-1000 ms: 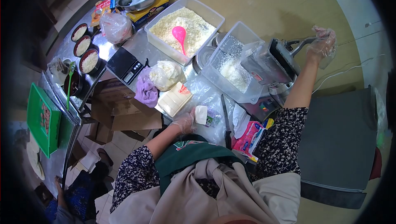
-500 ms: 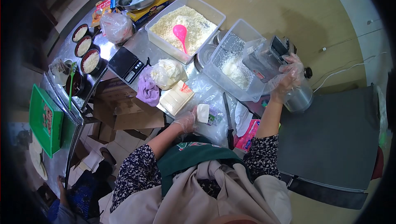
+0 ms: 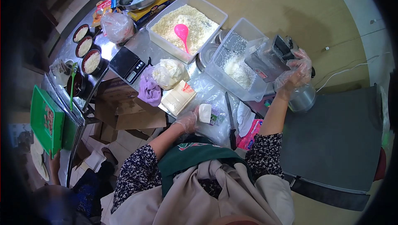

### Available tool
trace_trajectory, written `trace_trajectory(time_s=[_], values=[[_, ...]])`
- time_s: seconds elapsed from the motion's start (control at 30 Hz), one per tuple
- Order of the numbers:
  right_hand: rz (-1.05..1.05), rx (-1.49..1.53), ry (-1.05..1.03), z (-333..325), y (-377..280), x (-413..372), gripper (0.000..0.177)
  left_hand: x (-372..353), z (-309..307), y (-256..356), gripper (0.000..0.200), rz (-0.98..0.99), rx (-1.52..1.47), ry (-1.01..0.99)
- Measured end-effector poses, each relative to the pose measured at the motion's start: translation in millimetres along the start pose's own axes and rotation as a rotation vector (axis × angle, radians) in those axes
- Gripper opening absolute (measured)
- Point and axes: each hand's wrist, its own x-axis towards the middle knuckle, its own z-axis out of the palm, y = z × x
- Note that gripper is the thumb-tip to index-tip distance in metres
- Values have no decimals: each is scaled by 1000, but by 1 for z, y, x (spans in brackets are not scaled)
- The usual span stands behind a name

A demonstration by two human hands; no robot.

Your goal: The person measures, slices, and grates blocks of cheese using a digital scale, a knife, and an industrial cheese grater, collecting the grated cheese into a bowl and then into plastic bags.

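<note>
My right hand (image 3: 295, 71), in a clear plastic glove, grips the top of a grater machine (image 3: 265, 61) with a clear chute and a silver body. The chute hangs over a clear plastic tub (image 3: 215, 72), where white gratings (image 3: 239, 72) lie heaped. My left hand (image 3: 187, 120), also gloved, is low at the table's near edge, its fingers closed against a small white block of cheese (image 3: 204, 113); some fingertips are hidden. Beside that block shows a printed wrapper (image 3: 214, 117). A larger pale block of cheese (image 3: 177, 98) lies just beyond my left hand.
A big tub (image 3: 151, 38) holds pale crumbs and a pink spoon (image 3: 181, 32). A black scale (image 3: 126, 65), purple cloth (image 3: 148, 87), knife (image 3: 229, 115) and pink tissue pack (image 3: 250, 134) lie around. At left, a co-worker's hand (image 3: 54, 163) touches a green tray (image 3: 35, 121).
My right hand has shifted slightly on the grater, fingers curling more over it. My left hand stays by the white block. The co-worker's hand has moved up to the green tray's edge.
</note>
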Motion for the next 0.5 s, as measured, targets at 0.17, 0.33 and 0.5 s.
trace_trajectory(time_s=[0.17, 0.33, 0.5], values=[[77, 64, 107, 7, -6, 20, 40, 2, 2, -3, 100, 9, -27, -14], [86, 91, 127, 6, 2, 33, 41, 3, 7, -8, 100, 24, 2, 13], [101, 141, 166, 6, 11, 65, 41, 4, 6, -6, 98, 8, -9, 7]])
